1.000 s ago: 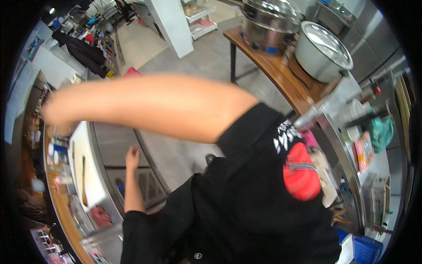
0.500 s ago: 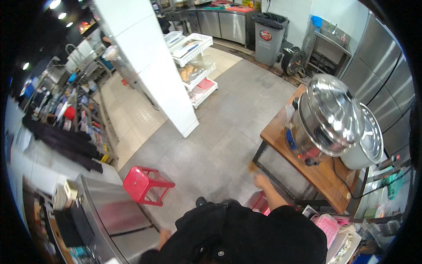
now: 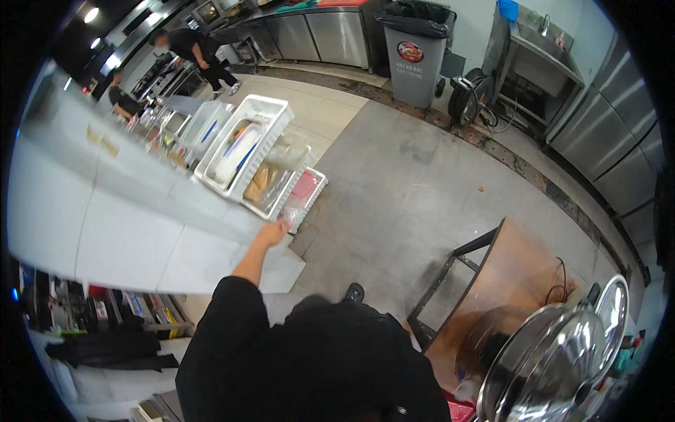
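Observation:
My left hand swings forward beside the tiled pillar, close to the lowest white basket in this view. Its fingers are small and smeared, so whether they hold anything does not show. Of my right arm, only a skin-coloured sliver appears at my right side, by the wooden table; its fingers are hidden. The stacked baskets hold several things: a white tray with a blue-edged item in the top basket, a brown bagged item below, and pink material at the bottom.
A white tiled pillar rises at my left. The wooden table carries a large steel pot with a shiny lid at right. Ahead stand a grey wheeled bin, a hose reel and a steel sink. Two people work far left.
I have moved forward, and the view has shifted. The pillar and baskets are nearer, the pot is lower right, and the red stool is gone from view. My left arm has swung forward, my right back.

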Demonstrator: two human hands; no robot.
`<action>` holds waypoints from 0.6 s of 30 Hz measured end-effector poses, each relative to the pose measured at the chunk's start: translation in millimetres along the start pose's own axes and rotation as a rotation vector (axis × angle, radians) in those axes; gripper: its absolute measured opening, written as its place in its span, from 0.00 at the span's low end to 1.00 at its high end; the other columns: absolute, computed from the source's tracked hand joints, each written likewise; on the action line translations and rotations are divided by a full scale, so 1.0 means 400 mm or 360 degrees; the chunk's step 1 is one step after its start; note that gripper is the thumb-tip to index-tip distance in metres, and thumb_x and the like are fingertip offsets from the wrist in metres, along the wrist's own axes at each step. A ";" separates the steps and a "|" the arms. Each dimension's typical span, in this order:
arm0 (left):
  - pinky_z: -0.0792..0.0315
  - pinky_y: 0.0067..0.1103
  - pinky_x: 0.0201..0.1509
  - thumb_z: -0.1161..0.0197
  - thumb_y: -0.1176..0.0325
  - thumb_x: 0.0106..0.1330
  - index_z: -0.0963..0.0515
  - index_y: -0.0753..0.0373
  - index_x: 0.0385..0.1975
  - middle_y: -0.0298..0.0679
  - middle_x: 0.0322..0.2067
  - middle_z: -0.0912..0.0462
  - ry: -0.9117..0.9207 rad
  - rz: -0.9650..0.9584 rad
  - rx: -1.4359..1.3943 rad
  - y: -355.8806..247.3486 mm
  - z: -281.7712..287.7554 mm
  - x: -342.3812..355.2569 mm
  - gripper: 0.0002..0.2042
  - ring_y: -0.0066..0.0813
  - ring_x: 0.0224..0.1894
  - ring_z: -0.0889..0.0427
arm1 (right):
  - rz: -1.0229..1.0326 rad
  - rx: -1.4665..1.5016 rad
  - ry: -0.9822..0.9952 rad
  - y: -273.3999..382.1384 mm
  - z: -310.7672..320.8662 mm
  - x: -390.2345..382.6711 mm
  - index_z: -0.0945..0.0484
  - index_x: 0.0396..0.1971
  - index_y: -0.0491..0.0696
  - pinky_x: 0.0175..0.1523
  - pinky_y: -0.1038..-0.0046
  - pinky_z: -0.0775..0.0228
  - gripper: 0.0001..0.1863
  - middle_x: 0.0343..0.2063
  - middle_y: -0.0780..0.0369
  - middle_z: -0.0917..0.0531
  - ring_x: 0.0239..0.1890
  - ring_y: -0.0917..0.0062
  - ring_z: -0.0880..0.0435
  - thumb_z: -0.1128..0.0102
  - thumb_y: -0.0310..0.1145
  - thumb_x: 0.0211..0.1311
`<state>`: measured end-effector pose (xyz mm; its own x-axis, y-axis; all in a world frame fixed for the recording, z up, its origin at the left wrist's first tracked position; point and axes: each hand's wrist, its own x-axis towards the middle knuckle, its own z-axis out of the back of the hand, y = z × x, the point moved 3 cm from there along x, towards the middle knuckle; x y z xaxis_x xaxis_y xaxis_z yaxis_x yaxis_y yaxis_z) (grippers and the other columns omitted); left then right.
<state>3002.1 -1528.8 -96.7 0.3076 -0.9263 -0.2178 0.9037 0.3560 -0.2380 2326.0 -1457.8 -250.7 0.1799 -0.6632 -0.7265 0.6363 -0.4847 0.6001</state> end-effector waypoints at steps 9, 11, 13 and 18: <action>0.16 0.39 0.50 0.43 0.54 0.75 0.29 0.62 0.64 0.49 0.58 0.21 0.1736 0.0851 -0.0088 -0.176 -0.259 0.723 0.24 0.41 0.58 0.19 | 0.0211 0.0608 -0.0771 0.525 0.495 0.522 0.19 0.47 0.40 0.51 0.60 0.23 0.15 0.40 0.48 0.13 0.44 0.57 0.14 0.48 0.28 0.64; 0.22 0.43 0.59 0.46 0.49 0.76 0.30 0.64 0.66 0.53 0.62 0.24 0.1452 0.0047 0.0487 -0.398 -0.229 1.129 0.28 0.50 0.61 0.22 | 0.0050 0.0685 -0.0940 0.534 0.548 0.567 0.20 0.48 0.40 0.52 0.61 0.23 0.16 0.41 0.47 0.13 0.45 0.58 0.14 0.49 0.27 0.64; 0.37 0.44 0.72 0.63 0.35 0.76 0.31 0.69 0.67 0.61 0.67 0.31 0.0933 -0.0168 0.0640 -0.730 -0.198 1.519 0.40 0.61 0.66 0.29 | -0.0126 0.0740 -0.1075 0.548 0.576 0.573 0.20 0.50 0.39 0.53 0.62 0.24 0.16 0.42 0.47 0.13 0.47 0.58 0.14 0.50 0.25 0.65; 0.22 0.33 0.40 0.55 0.42 0.78 0.21 0.64 0.33 0.40 0.29 0.16 0.0544 -0.1128 -0.0459 -1.969 -0.038 2.085 0.28 0.35 0.32 0.16 | -0.0323 0.1433 -0.1306 0.652 0.712 0.604 0.22 0.54 0.37 0.57 0.63 0.24 0.18 0.45 0.46 0.13 0.52 0.59 0.14 0.51 0.22 0.66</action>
<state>2542.3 -2579.8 -105.1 -0.4538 -0.8707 -0.1895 0.7232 -0.2357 -0.6492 2321.8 -1906.7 -174.5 -0.5923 -0.5343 -0.6031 -0.2038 -0.6249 0.7537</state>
